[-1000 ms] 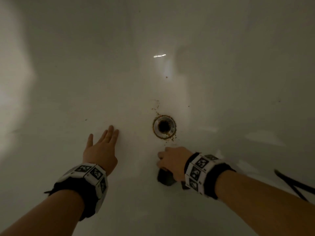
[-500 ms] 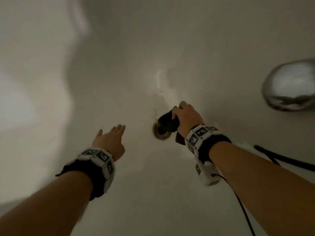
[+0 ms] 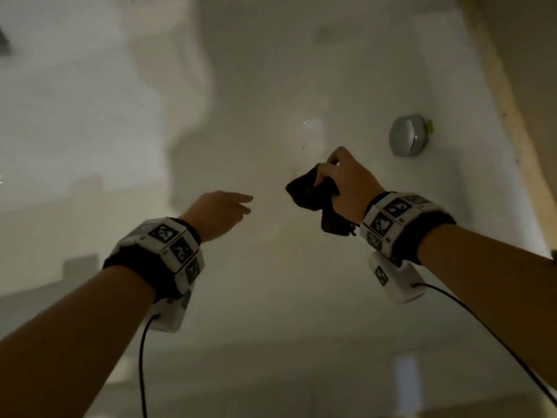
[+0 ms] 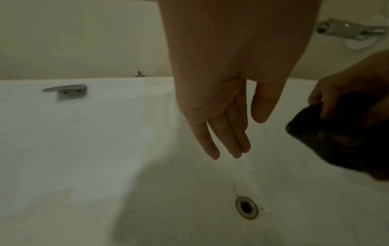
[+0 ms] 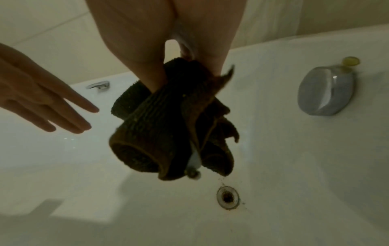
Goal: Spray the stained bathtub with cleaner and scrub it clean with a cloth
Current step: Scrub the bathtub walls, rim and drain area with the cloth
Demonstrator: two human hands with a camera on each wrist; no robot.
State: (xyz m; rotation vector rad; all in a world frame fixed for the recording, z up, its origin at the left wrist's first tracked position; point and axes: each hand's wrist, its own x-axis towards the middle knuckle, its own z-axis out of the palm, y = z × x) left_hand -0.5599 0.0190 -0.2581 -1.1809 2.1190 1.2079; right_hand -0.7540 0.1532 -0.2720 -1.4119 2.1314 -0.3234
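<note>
The white bathtub (image 3: 271,297) fills the head view. My right hand (image 3: 343,179) grips a dark bunched cloth (image 3: 313,194), lifted clear of the tub floor; the cloth (image 5: 168,133) hangs from my fingers in the right wrist view. Below it lies the metal drain (image 5: 228,197) with brown specks around its rim, which also shows as the drain (image 4: 246,207) in the left wrist view. My left hand (image 3: 220,212) hovers above the tub with fingers straight, holding nothing, left of the cloth (image 4: 341,136).
A round chrome overflow cap (image 3: 408,139) sits on the tub's end wall at right. A chrome grab handle (image 4: 65,89) is mounted on the far rim. A wall tap fitting (image 4: 349,31) shows top right. Black cables (image 3: 141,366) trail from both wrist units.
My right hand has lifted the cloth off the tub floor beside the drain and raised it. My left hand has come off the tub surface. The head view swung up, bringing the overflow cap in.
</note>
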